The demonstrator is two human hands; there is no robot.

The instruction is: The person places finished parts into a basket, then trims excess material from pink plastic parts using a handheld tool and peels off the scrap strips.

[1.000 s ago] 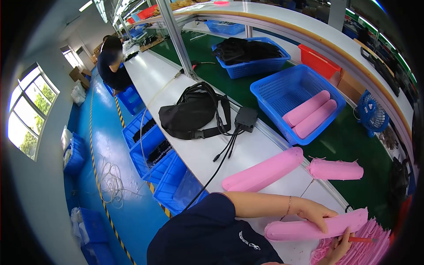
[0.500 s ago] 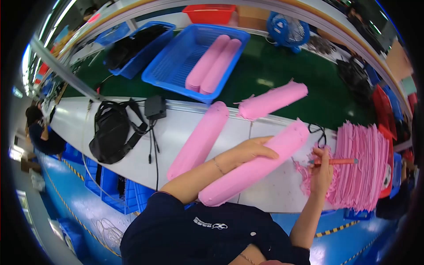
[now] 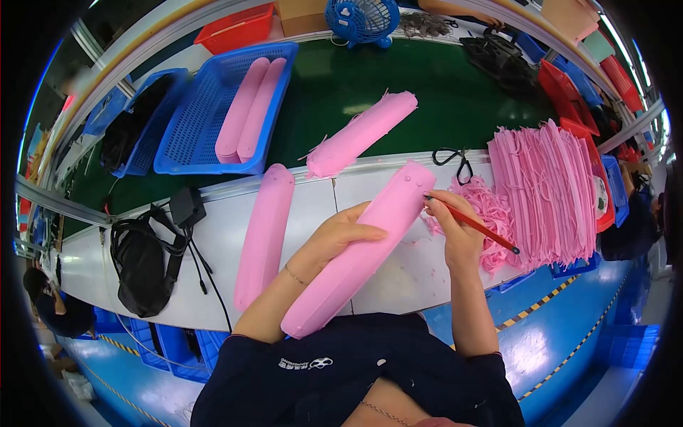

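Observation:
My left hand (image 3: 345,235) is wrapped round a long pink roll (image 3: 363,256), thumb on top, holding it slanted over the white table with its near end by my shirt. Small bumps or spots show at its far end. My right hand (image 3: 459,231) is closed on a slim red pencil-like tool (image 3: 480,226), its dark tip at the roll's far end; whether it touches cannot be made out. A second pink roll (image 3: 265,235) lies left of my left forearm. Beyond my hands, a pink bundle with frayed ends (image 3: 363,134) rests on the green surface.
A blue basket (image 3: 188,117) holds pink rolls. At right are stacked pink strips (image 3: 544,196), loose pink scraps (image 3: 487,213) and black-handled scissors (image 3: 455,162). A black bag (image 3: 146,263) with a black adapter (image 3: 187,206) sits at left. A blue fan (image 3: 361,20) stands at the back.
My right hand has moved to the held roll's far end, and the red tool now points at it. The camera view has turned, so the table's contents appear shifted left.

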